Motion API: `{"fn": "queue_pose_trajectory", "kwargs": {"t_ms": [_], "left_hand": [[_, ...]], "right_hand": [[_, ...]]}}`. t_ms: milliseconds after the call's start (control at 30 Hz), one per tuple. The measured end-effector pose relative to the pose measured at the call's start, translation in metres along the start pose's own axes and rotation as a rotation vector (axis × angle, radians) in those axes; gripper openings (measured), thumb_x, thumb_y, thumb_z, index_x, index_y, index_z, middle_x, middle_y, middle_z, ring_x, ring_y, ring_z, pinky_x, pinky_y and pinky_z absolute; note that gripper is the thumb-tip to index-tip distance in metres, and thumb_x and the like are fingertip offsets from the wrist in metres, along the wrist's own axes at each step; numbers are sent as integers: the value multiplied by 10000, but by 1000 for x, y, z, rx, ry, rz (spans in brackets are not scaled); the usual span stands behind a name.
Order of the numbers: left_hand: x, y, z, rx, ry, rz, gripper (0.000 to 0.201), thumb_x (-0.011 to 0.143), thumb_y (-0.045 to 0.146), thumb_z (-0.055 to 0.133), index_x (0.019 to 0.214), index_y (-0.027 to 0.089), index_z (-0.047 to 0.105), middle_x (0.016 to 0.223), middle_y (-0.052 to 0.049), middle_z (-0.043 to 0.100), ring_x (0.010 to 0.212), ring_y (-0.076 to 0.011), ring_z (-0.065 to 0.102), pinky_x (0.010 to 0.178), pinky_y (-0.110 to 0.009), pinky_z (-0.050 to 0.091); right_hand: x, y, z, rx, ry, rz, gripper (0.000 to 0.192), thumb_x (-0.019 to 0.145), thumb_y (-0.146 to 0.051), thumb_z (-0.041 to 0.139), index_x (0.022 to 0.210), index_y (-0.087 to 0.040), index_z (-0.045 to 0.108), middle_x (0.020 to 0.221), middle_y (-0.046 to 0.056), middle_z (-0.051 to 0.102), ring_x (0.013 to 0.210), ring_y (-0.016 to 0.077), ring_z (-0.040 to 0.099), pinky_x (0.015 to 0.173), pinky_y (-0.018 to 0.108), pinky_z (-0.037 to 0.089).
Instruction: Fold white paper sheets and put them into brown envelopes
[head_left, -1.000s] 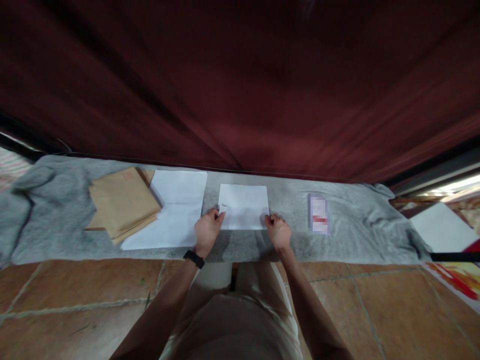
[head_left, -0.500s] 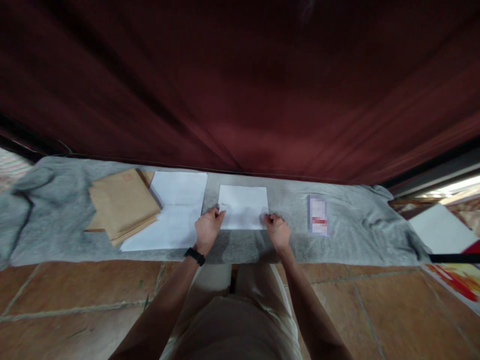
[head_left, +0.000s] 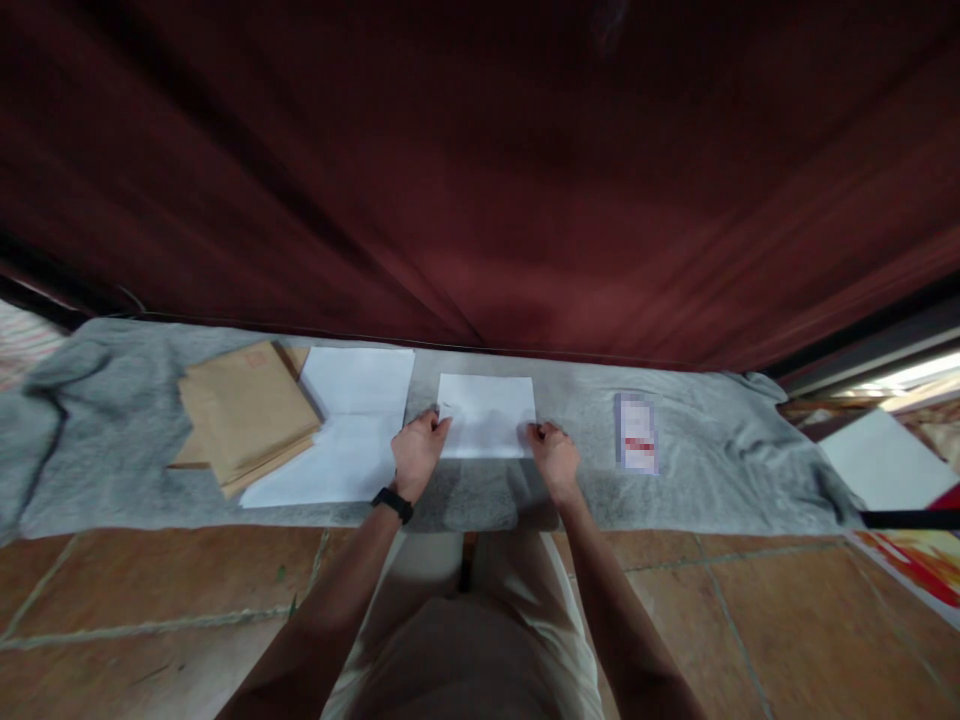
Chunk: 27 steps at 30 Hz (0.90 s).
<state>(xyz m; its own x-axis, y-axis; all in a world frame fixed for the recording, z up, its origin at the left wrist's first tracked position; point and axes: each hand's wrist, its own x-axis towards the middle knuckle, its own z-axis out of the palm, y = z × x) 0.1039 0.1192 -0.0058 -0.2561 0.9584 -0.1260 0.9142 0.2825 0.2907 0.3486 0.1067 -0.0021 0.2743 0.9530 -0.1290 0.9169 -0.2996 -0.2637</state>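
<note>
A sheet of white paper (head_left: 487, 415), seemingly folded, lies in front of me on the grey cloth (head_left: 712, 430). At its left edge my left hand (head_left: 418, 450) pinches the paper between thumb and fingers; a dark band circles that wrist. My right hand (head_left: 553, 450) grips the lower right corner in the same way, fingers curled. To the left are larger white sheets (head_left: 360, 440) with a crease across them. Brown paper envelopes (head_left: 251, 410) are stacked partly over those sheets.
Right of my hands lies a small blurred packet (head_left: 637, 435) with a red band. A dark red curtain (head_left: 480, 200) hangs right behind the cloth-covered surface. At the far right are a white board (head_left: 885, 460) and a red-and-yellow printed sheet (head_left: 919, 560). Tiles (head_left: 187, 580) cover the floor.
Both hands stay on the edges of the paper, with hardly any movement. The whole view has shifted very slightly.
</note>
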Motion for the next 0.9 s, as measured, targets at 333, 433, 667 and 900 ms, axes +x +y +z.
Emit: {"fn": "queue_pose_trajectory", "kwargs": {"t_ms": [333,433,667,900], "left_hand": [[14,7,-4,23,-16,-36,371,985,545,496,995,249,720,950,-90,782,926,-255,732,733,-292,468],[18,8,-4,15,-15,-39,370,982,544,499,993,248,722,957,-94,781,935,-260,731,736,-297,470],[32,8,1,0,20,-19,360,979,539,507,974,247,718,945,-93,784,931,-263,733,731,-300,467],[47,10,-1,-12,25,-3,363,980,534,491,964,248,714,932,-93,784,916,-277,735,734,-320,462]], "right_hand": [[12,-7,4,-73,40,24,393,1043,-474,492,990,-174,739,919,150,775,870,248,764,773,315,549],[16,-8,5,-86,61,18,394,1043,-483,492,992,-178,737,920,142,776,874,248,761,766,308,540],[27,-12,7,-84,77,8,414,1044,-470,483,998,-146,737,910,145,772,846,228,753,754,286,520],[38,-17,8,-79,104,-2,417,1045,-457,472,1011,-140,741,906,143,766,848,226,747,756,285,514]]}}
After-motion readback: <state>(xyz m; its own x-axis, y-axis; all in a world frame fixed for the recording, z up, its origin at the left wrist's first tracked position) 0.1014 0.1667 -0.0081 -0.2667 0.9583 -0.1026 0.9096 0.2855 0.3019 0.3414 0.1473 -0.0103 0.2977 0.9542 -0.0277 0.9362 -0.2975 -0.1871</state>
